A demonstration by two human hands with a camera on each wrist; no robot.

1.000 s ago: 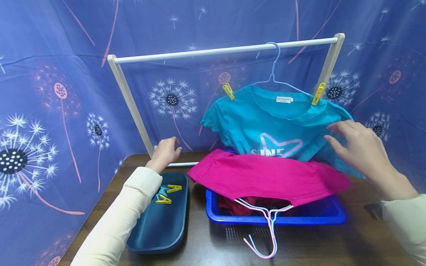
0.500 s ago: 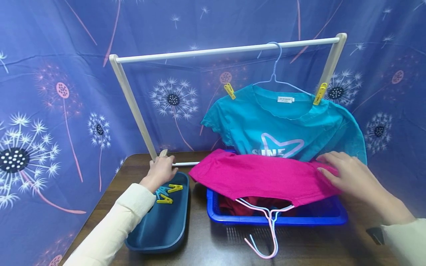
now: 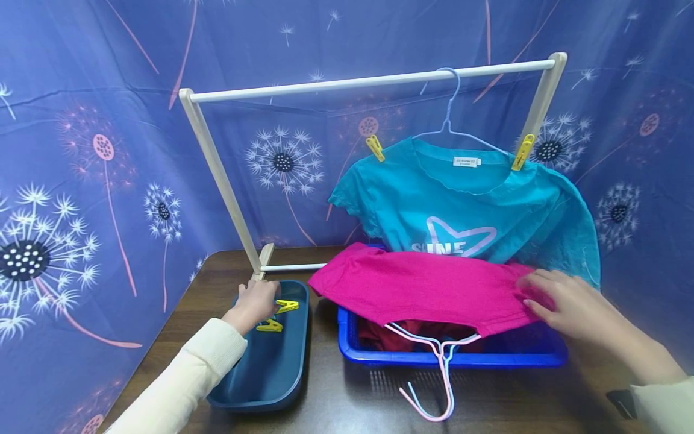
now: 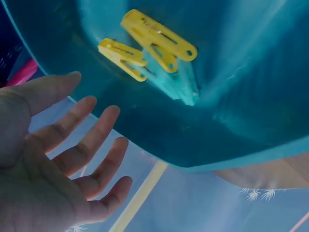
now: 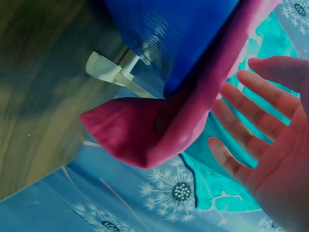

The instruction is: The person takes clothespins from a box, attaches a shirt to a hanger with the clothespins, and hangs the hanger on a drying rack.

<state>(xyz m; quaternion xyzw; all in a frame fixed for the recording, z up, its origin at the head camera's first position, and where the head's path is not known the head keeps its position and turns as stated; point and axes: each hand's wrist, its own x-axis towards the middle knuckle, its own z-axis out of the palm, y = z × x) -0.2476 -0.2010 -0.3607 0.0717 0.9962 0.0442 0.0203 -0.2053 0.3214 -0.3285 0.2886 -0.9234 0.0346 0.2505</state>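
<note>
My left hand (image 3: pixel 253 304) is over the back of the dark teal tray (image 3: pixel 260 386), with fingers spread and nothing held. In the left wrist view, yellow clothespins (image 4: pixel 158 41) and light blue clothespins (image 4: pixel 176 82) lie in the tray beyond the fingertips. My right hand (image 3: pixel 558 301) hovers at the right end of a magenta T-shirt (image 3: pixel 434 289), fingers loosely bent and holding nothing. That shirt lies across a blue basket (image 3: pixel 450 360). Behind it a turquoise T-shirt (image 3: pixel 401 193) hangs from a pale blue hanger (image 3: pixel 447 114), with a yellow clothespin (image 3: pixel 374 147) at each shoulder.
A rack with a white rail (image 3: pixel 325 85) and wooden posts stands at the back of the dark wooden table (image 3: pixel 336 398). Pink and blue hangers (image 3: pixel 441 367) stick out of the magenta shirt's front, hooks toward me. Red cloth (image 3: pixel 385 337) lies inside the basket.
My left hand has come down and back from beside the rack post to over the tray. My right hand has moved down from the turquoise shirt's sleeve to the magenta shirt's right end.
</note>
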